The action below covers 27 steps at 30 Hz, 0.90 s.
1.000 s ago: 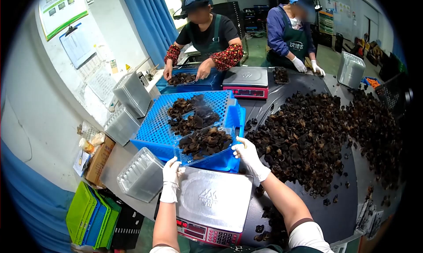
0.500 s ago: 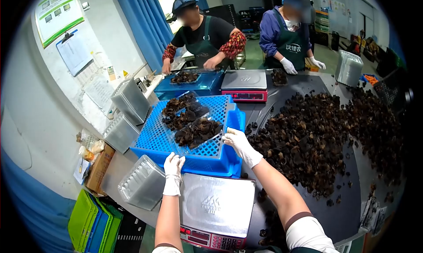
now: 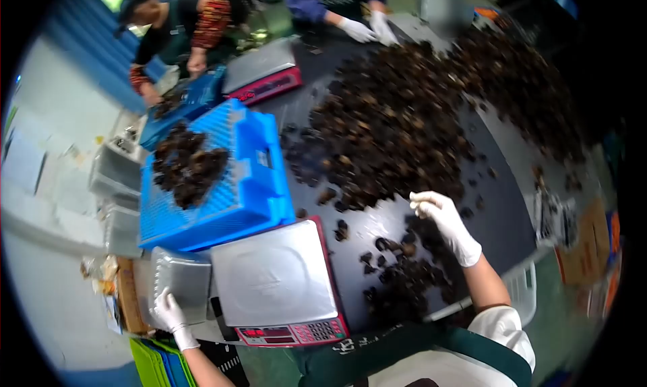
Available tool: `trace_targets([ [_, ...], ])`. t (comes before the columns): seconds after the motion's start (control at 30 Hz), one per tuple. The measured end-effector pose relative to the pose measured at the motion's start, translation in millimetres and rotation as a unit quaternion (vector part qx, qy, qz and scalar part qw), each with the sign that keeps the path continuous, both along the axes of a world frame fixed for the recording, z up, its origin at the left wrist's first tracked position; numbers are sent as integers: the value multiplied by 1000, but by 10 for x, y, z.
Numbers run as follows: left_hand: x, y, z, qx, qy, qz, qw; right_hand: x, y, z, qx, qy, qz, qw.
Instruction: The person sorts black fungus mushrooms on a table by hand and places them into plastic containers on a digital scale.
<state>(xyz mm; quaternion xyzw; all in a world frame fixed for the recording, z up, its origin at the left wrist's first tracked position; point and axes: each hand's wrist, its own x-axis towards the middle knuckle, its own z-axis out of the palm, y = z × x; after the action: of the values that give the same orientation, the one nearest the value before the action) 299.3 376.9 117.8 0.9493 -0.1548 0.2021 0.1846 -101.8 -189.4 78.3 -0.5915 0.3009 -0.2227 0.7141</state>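
My left hand [image 3: 171,313], in a white glove, is at the near left edge of a stack of clear plastic trays [image 3: 187,276]. Its fingers stretch upward against the stack, and no tray is lifted. Over the dark table, my gloved right hand [image 3: 445,224] reaches toward the near edge of a large heap of dark wood ear mushrooms [image 3: 397,124]. Its fingers are loosely bent and apart, with nothing visible in them. A smaller group of wood ears [image 3: 408,272] lies just below that hand. Between my hands, a bare-topped scale [image 3: 276,276] stands on the table.
Behind the scale, an upturned blue crate [image 3: 269,178] carries filled trays of wood ears [image 3: 187,164]. Another scale [image 3: 263,70] stands farther back. Two co-workers handle things across the table, one wearing white gloves [image 3: 369,30]. More tray stacks [image 3: 121,174] line the left side.
Both hands have left the blue crate. My left hand has moved to the tray stack, my right toward the wood ear heap. The view has turned rightward and tilted down.
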Motion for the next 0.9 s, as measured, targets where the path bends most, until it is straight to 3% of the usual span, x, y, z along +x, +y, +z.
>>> trace_targets([
  [0.1,312,249,-97,13,-23,9,1000,-628,71,-76,40,52,-111,992],
  [0.23,693,510,-54,-50,140,-22,989,-1133,287,-280,95,62,-171,979],
  [0.43,982,631,-166,-124,203,43,970,-1345,458,-402,98,71,-161,980],
  [0.5,941,581,-157,-132,4,70,989,-1325,472,-435,56,69,-141,986],
  [0.53,822,477,-66,-52,-123,124,983,-1282,484,-440,56,64,-138,987],
  [0.57,624,211,84,-94,-166,134,973,-1224,511,-433,-22,73,-128,989],
  [0.63,5,-414,371,-89,-234,66,966,-1072,531,-342,-119,128,-87,981],
  [0.7,-689,-955,479,-125,-206,-35,970,-780,621,-248,-154,141,-47,977],
  [0.77,-1165,-1161,308,-39,-228,-151,961,-392,692,-332,-259,147,28,954],
  [0.83,-1548,-1359,5,-97,-140,-242,955,20,756,-318,-355,72,107,926],
  [0.9,-1828,-1481,-56,43,-79,-316,944,520,847,-555,-409,77,168,894],
])
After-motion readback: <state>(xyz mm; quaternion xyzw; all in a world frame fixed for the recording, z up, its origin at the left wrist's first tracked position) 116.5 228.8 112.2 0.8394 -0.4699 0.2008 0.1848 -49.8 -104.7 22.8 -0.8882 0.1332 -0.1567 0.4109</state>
